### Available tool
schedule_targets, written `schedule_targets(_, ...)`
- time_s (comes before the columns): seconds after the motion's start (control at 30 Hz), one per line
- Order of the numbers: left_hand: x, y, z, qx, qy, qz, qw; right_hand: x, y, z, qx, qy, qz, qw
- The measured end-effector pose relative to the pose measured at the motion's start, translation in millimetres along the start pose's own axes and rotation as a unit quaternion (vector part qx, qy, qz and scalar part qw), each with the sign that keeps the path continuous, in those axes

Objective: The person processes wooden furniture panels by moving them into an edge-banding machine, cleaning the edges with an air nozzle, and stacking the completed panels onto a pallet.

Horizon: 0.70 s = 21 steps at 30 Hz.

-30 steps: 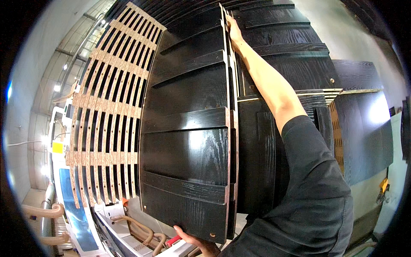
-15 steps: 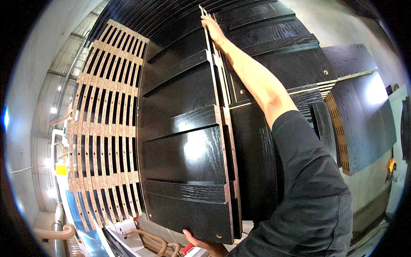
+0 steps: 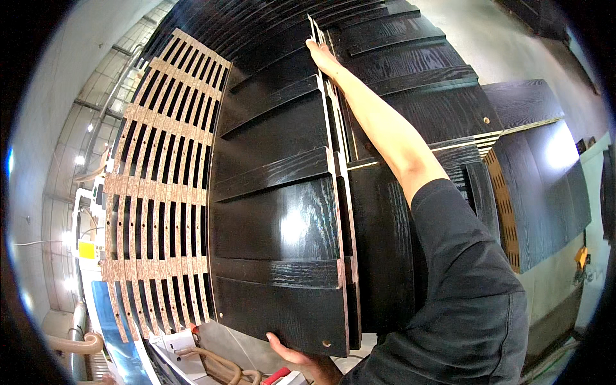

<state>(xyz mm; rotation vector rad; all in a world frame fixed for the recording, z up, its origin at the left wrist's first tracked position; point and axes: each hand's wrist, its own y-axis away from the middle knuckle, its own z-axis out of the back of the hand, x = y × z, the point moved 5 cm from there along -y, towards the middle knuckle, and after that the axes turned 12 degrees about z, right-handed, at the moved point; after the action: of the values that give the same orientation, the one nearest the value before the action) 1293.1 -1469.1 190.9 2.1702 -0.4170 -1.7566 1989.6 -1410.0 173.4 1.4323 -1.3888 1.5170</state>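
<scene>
A tall black wood-grain panel with raised crosswise bands stands upright before me, its narrow brown edge facing right. Beneath its lower edge is my left hand, closed on it, the thumb against the front face and the fingers hidden under the panel. High up, my right hand grips a thin, pale-edged upright board, its arm stretched across the view. A second panel edge runs close behind the first. I cannot tell whether both hands hold the same panel.
Slotted particleboard edges line the left side in a tall stack. More black panels stand behind and to the right, with another dark stack farther right. Tan hoses and a red handle lie low down.
The view has shifted slightly. My right hand appears a little lower and the panel's bottom, with my left hand, a little higher. Both hands keep their grip.
</scene>
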Motion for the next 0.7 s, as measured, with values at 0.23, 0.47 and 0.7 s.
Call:
schedule_targets(0.23, -1.9, 16.8, -18.3, -0.064, -0.142, -0.299, 0.941, -16.1, -18.2, 6.8, 0.008, -0.028, 0.010, 1.000)
schedule_targets(0.47, 21.2, -34.6, 39.6, -0.130, -0.362, -0.558, 0.735, -10.1, -11.4, 10.3, 0.029, -0.016, -0.006, 0.999)
schedule_targets(0.7, 17.2, -26.2, 30.9, -0.098, -0.377, -0.600, 0.699, -4.9, -9.8, 10.3, 0.024, -0.036, -0.007, 0.999)
